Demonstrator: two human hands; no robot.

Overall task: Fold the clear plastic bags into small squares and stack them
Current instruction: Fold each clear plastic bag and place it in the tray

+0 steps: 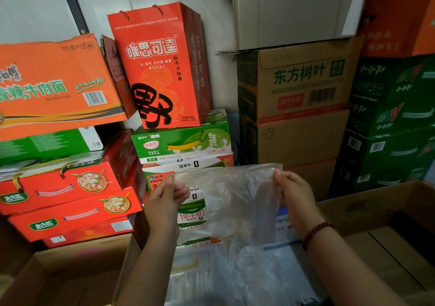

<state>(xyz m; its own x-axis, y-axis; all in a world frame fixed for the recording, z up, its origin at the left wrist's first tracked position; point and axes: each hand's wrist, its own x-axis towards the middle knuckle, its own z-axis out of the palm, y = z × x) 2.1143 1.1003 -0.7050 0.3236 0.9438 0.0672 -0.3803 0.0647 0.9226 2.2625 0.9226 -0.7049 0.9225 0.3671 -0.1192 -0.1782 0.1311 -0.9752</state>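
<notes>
2 hands pinch 1 clear bag [226, 200] by its top corners, left hand [166, 200] and right hand [295, 194] level; long edge spans between them, body hanging below.

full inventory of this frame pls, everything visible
clear plastic bag: 1, transparent, held up at its top corners, centre
more clear plastic: count unclear, below the hands
red gift bag: 1, on the green milk drink carton
orange noodle carton: 1, upper left
red handled boxes: at least 2, stacked lower left
brown cardboard cartons: at least 2, stacked centre right
green drink cartons: several, stacked right
open cardboard box: 1, brown, lower right
left hand: pinches the bag's left corner
right hand: pinches the right corner; red bead bracelet on its wrist
</notes>
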